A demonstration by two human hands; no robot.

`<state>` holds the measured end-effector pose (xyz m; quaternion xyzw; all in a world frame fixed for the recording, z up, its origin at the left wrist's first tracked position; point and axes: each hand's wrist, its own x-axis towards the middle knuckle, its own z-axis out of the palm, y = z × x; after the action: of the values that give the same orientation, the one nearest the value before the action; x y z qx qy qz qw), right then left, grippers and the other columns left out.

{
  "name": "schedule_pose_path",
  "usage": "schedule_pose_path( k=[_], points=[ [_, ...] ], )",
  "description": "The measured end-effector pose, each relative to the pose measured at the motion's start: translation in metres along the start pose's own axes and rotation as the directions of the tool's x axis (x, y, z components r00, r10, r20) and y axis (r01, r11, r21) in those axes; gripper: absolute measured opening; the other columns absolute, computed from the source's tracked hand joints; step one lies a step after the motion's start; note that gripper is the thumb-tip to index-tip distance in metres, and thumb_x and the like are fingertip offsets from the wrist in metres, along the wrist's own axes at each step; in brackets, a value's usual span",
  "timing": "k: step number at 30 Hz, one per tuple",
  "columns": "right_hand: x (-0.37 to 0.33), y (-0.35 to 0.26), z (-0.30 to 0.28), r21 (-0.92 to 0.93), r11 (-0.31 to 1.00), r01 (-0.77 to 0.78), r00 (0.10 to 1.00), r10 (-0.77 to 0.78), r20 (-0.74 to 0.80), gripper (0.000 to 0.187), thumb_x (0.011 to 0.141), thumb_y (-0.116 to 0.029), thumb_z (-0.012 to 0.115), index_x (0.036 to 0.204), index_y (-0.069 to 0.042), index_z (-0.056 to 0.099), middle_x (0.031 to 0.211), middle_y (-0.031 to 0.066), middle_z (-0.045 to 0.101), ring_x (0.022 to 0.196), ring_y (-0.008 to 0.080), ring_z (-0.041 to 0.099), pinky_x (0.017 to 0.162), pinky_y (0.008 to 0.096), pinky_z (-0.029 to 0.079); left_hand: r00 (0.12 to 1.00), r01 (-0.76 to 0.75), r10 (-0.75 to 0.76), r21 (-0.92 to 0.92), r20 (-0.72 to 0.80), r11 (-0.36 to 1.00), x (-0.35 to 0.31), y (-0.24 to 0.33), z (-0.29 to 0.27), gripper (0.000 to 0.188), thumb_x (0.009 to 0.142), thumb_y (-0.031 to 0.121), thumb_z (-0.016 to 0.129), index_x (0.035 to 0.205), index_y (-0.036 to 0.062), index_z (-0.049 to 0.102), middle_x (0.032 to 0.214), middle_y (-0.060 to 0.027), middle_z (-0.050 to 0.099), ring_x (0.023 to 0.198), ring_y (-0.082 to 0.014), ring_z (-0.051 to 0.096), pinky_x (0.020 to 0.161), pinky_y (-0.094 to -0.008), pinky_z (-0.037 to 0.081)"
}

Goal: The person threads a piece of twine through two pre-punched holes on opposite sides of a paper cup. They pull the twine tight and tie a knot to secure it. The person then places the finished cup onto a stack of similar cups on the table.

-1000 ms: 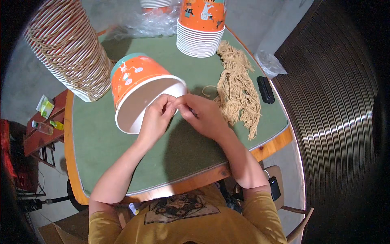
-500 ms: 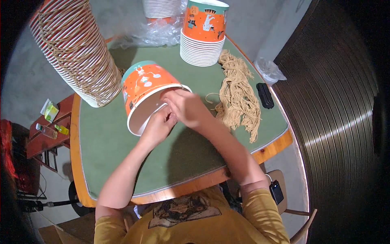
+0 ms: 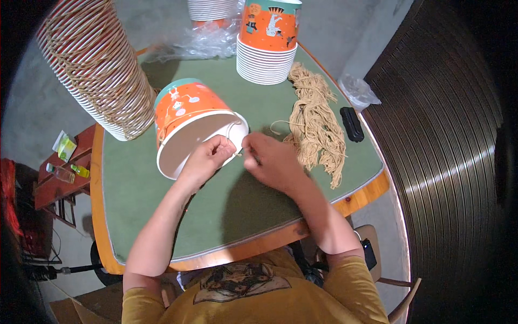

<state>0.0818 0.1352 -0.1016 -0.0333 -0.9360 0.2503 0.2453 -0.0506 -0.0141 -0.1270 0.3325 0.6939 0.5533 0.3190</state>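
Note:
An orange paper bucket (image 3: 191,108) with a teal base band and white rim lies tipped on its side, its mouth facing me. A thin tan cord (image 3: 231,127) runs through the rim on its right side. My left hand (image 3: 206,156) reaches in front of the mouth and pinches this cord between thumb and fingertips. A short bit of cord shows just below those fingertips. My right hand (image 3: 274,163) is just right of the rim, apart from the left, with its fingers curled in; whatever they hold is hidden.
A tall leaning stack of buckets with cords (image 3: 97,70) stands at left. Behind are a shorter bucket stack (image 3: 267,65) and clear plastic wrap (image 3: 197,43). To the right lie a bundle of tan cords (image 3: 315,127) and a black case (image 3: 352,124) on the green tabletop (image 3: 151,216).
My right hand has drawn out of the bucket's mouth toward the right. The cord at the rim now shows. The bucket has shifted slightly left; my left hand stays near the rim.

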Motion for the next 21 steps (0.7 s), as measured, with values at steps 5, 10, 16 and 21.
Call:
schedule_pose_path(
  k=[5,10,16,21],
  points=[
    [-0.006,-0.005,0.024,-0.076,0.996,0.054,0.998,-0.057,-0.027,0.027,0.081,-0.018,0.067,0.099,-0.007,0.050,0.086,0.0123,0.063,0.083,0.0300,0.065,0.068,0.0414,0.054,0.999,0.029,-0.026,-0.085,0.034,0.996,-0.006,0.017,0.001,0.016,0.097,0.023,0.058,0.093,0.0080,0.062,0.075,0.0070,0.053,0.069,-0.0038,0.042,0.061,-0.0215,0.035],
    [-0.003,-0.007,0.024,-0.014,0.997,-0.073,0.996,0.074,0.046,0.028,0.082,-0.018,0.067,0.099,-0.006,0.048,0.082,0.0120,0.063,0.083,0.0297,0.065,0.068,0.0418,0.054,0.995,0.086,-0.081,-0.103,0.052,0.991,-0.004,0.011,-0.004,0.017,0.097,0.024,0.058,0.092,0.0084,0.062,0.078,0.0069,0.054,0.070,-0.0023,0.040,0.061,-0.0199,0.032],
    [-0.002,-0.005,0.028,-0.030,0.998,-0.047,0.999,0.046,-0.028,0.022,0.083,-0.017,0.064,0.097,-0.005,0.051,0.083,0.0128,0.063,0.082,0.0297,0.064,0.068,0.0429,0.054,0.996,0.054,-0.044,-0.134,0.077,0.990,-0.003,0.013,-0.003,0.016,0.097,0.025,0.058,0.093,0.0092,0.060,0.082,0.0070,0.055,0.069,-0.0011,0.041,0.058,-0.0176,0.031],
    [-0.002,-0.008,0.026,-0.116,0.993,0.000,0.994,-0.012,-0.104,0.013,0.083,-0.015,0.062,0.088,-0.003,0.057,0.083,0.0137,0.062,0.081,0.0310,0.063,0.070,0.0426,0.053,0.999,0.029,-0.023,-0.118,0.048,0.993,-0.004,0.010,-0.001,0.016,0.098,0.024,0.056,0.093,0.0093,0.059,0.082,0.0074,0.055,0.068,-0.0006,0.041,0.057,-0.0169,0.030]
  ],
)
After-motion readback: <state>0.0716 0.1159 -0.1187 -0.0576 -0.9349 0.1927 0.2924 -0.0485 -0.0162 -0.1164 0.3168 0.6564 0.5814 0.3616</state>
